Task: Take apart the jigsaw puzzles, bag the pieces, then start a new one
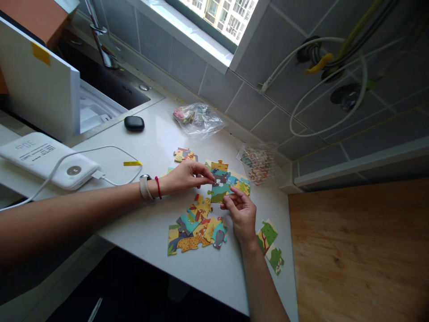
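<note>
A partly joined jigsaw puzzle [220, 172] with animals, teal and yellow lies on the white counter. My left hand [191, 175] reaches in from the left, its thumb and forefinger pinched on the left edge of a teal and green jigsaw piece [219, 193]. At that piece's lower right, my right hand [240, 213] has thumb and fingers curled together on its edge. A pile of loose jigsaw pieces [196, 230] lies below the left hand. Several green pieces [269, 232] are to the right of my right wrist, and more pieces [185, 154] lie behind my left hand.
Two clear bags of pieces, one [199, 118] at the back and another [258, 163] at right, lie near the tiled wall. A black case [134, 124], a white power bank [50, 158] with a cable, and a sink [117, 91] holding a white box are leftward. A wooden surface [355, 250] adjoins the counter.
</note>
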`<state>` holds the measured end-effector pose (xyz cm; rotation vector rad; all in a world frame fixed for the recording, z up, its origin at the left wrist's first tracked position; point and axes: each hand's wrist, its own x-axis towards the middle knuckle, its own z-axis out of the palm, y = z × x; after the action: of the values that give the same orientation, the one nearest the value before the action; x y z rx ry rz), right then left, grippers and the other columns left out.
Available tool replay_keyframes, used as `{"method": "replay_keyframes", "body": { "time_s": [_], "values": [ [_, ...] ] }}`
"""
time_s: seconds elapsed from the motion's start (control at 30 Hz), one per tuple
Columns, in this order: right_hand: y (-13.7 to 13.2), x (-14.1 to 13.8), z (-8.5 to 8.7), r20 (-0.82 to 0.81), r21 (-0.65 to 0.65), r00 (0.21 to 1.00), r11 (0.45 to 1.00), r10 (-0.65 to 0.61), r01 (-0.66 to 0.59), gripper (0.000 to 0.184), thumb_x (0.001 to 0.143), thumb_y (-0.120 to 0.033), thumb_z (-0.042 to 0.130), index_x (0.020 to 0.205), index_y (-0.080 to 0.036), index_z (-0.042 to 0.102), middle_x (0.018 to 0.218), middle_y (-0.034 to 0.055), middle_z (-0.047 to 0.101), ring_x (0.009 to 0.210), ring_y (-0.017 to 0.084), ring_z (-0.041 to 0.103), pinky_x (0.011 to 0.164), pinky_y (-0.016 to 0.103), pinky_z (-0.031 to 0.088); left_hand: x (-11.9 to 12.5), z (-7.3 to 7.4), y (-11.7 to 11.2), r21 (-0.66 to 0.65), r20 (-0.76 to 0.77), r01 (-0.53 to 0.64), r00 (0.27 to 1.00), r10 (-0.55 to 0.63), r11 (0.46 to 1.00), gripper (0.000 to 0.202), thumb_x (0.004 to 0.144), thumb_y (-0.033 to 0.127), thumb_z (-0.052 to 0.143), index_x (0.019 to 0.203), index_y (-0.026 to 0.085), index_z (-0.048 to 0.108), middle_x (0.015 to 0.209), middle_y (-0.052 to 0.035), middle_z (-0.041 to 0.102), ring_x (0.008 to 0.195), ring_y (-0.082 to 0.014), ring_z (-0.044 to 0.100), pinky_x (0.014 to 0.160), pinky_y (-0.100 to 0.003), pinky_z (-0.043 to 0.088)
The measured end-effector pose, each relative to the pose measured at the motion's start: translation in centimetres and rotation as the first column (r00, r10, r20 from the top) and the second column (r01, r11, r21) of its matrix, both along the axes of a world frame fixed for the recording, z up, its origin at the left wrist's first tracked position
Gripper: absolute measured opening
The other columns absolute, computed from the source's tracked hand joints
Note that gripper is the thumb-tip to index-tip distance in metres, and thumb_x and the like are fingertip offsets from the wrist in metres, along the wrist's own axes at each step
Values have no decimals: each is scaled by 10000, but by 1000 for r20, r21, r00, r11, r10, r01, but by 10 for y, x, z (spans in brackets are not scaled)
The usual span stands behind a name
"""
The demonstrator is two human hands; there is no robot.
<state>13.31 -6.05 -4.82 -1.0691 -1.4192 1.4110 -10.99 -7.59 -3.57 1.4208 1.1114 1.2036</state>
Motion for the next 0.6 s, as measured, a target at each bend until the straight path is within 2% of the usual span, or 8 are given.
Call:
{"method": "replay_keyframes", "body": {
  "time_s": [0.23,0.37,0.6],
  "values": [
    [0,0,1,12,-1,1000,1000,-6,6,397,765,-362,890,1104,-207,752,778,-27,726,614,144,725,625,309,657,0,-2,0,8,-28,-5,1000,5,1000,187,864,314,731,930,158,809,890,-70,817,721,-127,710,557,-188,545],
    [1,0,3,30,9,999,999,-44,44,392,760,-374,889,1084,-199,758,758,-26,724,601,145,720,617,306,652,-1,-1,0,-10,-29,-1,1000,1,1000,198,862,315,721,945,157,808,866,-64,812,658,-111,681,529,-183,524],
    [7,3,2,36,40,983,983,-182,181,408,743,-400,893,1053,-177,750,764,-20,709,579,133,696,604,306,645,-5,-2,3,-5,-79,-25,997,25,1000,234,866,361,728,941,156,810,862,-74,809,581,-92,634,538,-202,504]
  ]
}}
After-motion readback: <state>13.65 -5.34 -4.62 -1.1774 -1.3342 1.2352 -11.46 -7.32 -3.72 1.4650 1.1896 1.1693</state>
